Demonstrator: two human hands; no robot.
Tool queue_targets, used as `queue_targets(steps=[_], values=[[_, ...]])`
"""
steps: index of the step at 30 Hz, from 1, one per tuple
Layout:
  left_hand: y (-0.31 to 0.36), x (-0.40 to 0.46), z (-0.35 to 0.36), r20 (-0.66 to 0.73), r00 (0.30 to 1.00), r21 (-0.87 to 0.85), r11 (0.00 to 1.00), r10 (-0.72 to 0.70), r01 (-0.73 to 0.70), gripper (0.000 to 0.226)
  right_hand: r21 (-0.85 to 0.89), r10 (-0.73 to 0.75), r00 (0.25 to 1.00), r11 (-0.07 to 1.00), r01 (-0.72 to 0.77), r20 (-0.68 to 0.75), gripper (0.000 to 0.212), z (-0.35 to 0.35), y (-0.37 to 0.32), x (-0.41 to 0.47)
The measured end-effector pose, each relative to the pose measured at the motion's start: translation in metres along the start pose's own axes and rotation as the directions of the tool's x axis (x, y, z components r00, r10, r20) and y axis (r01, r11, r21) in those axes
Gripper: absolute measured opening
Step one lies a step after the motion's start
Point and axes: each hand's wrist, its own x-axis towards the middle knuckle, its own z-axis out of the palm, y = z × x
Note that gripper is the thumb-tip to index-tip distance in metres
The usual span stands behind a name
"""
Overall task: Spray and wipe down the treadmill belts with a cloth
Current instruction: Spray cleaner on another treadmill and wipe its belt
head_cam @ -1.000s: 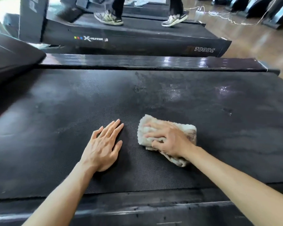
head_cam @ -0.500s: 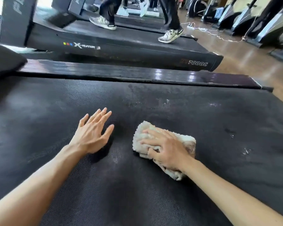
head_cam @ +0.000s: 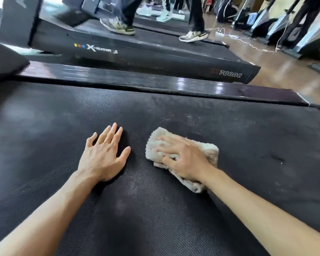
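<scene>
A wide black treadmill belt [head_cam: 248, 145] fills the lower view, with dusty and damp patches near its middle. A folded cream terry cloth [head_cam: 155, 145] lies on the belt right of centre. My right hand [head_cam: 183, 159] presses flat on top of the cloth, fingers spread and pointing left. My left hand [head_cam: 103, 154] rests palm down on the bare belt just left of the cloth, fingers straight and apart. No spray bottle is in view.
A glossy black side rail [head_cam: 155, 84] borders the belt's far edge. Beyond it stands another treadmill [head_cam: 137, 54], with a person's legs and sneakers [head_cam: 118, 26] on it. Wooden floor, a white cable [head_cam: 248, 41] and more machines lie at the right.
Both hands have slid farther across the belt, away from the near edge, the cloth moving with my right hand. The view has tilted up and shows more of the room.
</scene>
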Motion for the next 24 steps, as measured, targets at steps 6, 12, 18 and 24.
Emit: queue_targets(steps=[6,12,18,24], values=[[0.003,0.0,0.0,-0.019,1.0,0.014,1.0,-0.008,0.009,0.092,-0.024,0.333,0.928,0.939,-0.342,-0.165,0.04,-0.026,0.054,0.046],[0.001,0.001,0.0,-0.02,1.0,0.007,1.0,0.002,-0.002,0.093,-0.066,0.265,0.958,0.96,-0.273,-0.106,0.054,0.0,0.01,0.102],[0.002,0.0,0.0,-0.012,1.0,0.019,1.0,-0.004,0.005,0.092,-0.047,0.196,0.979,0.979,-0.199,-0.059,0.055,-0.016,0.061,0.037],[0.003,0.0,0.0,-0.019,1.0,0.013,1.0,-0.003,0.004,0.092,0.011,0.39,0.897,0.918,-0.397,-0.209,0.044,-0.019,0.041,0.12]])
